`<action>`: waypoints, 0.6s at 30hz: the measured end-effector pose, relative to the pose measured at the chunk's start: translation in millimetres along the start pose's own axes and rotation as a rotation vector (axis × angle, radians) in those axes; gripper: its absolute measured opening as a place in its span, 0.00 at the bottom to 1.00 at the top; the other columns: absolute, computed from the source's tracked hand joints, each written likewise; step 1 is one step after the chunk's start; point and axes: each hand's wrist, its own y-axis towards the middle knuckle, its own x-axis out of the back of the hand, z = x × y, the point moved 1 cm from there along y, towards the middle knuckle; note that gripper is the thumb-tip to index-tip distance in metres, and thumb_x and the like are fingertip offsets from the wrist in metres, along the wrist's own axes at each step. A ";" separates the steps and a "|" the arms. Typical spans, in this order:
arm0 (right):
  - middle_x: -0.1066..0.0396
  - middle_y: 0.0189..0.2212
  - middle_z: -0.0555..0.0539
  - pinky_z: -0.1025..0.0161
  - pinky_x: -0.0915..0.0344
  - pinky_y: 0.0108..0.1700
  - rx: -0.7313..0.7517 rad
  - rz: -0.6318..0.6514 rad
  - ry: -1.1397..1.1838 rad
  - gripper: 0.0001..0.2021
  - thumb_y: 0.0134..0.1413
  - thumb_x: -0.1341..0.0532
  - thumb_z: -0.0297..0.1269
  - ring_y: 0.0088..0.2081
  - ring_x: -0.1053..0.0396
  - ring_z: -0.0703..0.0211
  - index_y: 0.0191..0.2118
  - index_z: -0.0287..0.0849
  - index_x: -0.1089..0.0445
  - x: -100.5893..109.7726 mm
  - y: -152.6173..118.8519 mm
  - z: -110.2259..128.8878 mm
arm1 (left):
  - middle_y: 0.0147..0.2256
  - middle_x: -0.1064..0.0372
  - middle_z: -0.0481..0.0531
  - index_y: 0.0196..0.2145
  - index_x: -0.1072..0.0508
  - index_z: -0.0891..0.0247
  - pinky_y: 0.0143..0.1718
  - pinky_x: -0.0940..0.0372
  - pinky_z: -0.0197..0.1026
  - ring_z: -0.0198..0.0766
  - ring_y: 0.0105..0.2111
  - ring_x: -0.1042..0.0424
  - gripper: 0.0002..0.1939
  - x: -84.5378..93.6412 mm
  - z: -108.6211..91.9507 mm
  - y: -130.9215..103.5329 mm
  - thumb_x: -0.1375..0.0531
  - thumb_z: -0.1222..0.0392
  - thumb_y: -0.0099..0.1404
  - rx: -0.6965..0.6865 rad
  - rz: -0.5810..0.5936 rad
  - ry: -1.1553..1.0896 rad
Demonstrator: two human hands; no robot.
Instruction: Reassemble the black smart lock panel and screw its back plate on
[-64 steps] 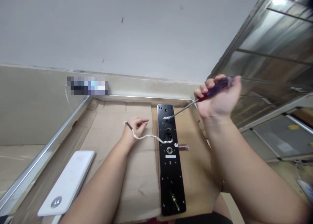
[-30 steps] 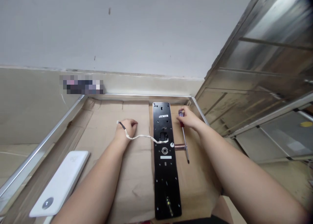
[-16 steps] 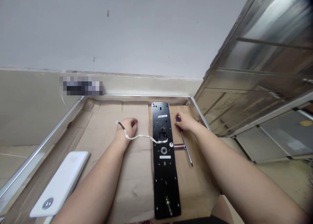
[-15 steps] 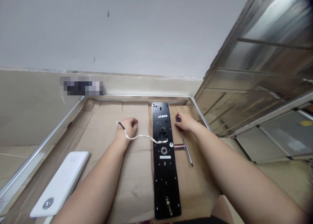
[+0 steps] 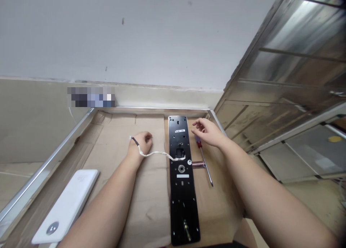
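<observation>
My left hand (image 5: pixel 141 143) rests on the brown cardboard with its fingers curled in and nothing visible in them. Across its wrist lies a white cable (image 5: pixel 156 153) with a small plug at the end, running to a long black door lock panel (image 5: pixel 185 201). The panel lies lengthwise between my hands, showing screw holes, a square socket and small labels. My right hand (image 5: pixel 207 132), fingers apart and empty, is over the handle end of a screwdriver (image 5: pixel 205 161) to the panel's right. A short reddish-brown cylinder (image 5: pixel 198 164) sits between the panel and the screwdriver shaft.
A long white case (image 5: pixel 67 204) with a round silver spot lies at the left. Cardboard (image 5: pixel 108 143) lines the worktop, which has a raised metal rim (image 5: pixel 151 109). Behind is a wall (image 5: pixel 140 42); metal-faced cabinets (image 5: pixel 294 64) stand at the right.
My right hand has let go of the screwdriver handle, opened its fingers and lifted slightly away. The screwdriver stays beside the panel. My left hand has hardly moved.
</observation>
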 end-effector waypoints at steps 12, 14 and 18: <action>0.25 0.36 0.46 0.56 0.33 0.45 0.567 0.134 -0.030 0.07 0.61 0.34 0.36 0.41 0.30 0.54 0.44 0.43 0.25 -16.5 -32.2 57.4 | 0.34 0.29 0.52 0.44 0.26 0.63 0.35 0.33 0.39 0.37 0.31 0.30 0.12 -3.4 -23.8 -8.9 0.39 0.58 0.63 -0.206 -0.051 -0.429; 0.25 0.36 0.46 0.56 0.34 0.45 0.561 0.079 -0.056 0.06 0.63 0.36 0.37 0.40 0.30 0.55 0.43 0.42 0.25 -17.7 -29.7 54.3 | 0.37 0.29 0.53 0.46 0.28 0.63 0.36 0.32 0.39 0.37 0.34 0.28 0.14 -6.3 -31.9 -13.2 0.37 0.56 0.63 -0.159 0.059 -0.702; 0.26 0.38 0.45 0.56 0.36 0.44 0.644 0.029 -0.169 0.06 0.64 0.37 0.38 0.41 0.31 0.54 0.42 0.44 0.25 -18.3 -28.9 52.0 | 0.36 0.29 0.52 0.52 0.36 0.62 0.35 0.30 0.42 0.39 0.33 0.26 0.25 -10.9 -45.6 -20.4 0.34 0.49 0.63 0.014 0.414 -1.134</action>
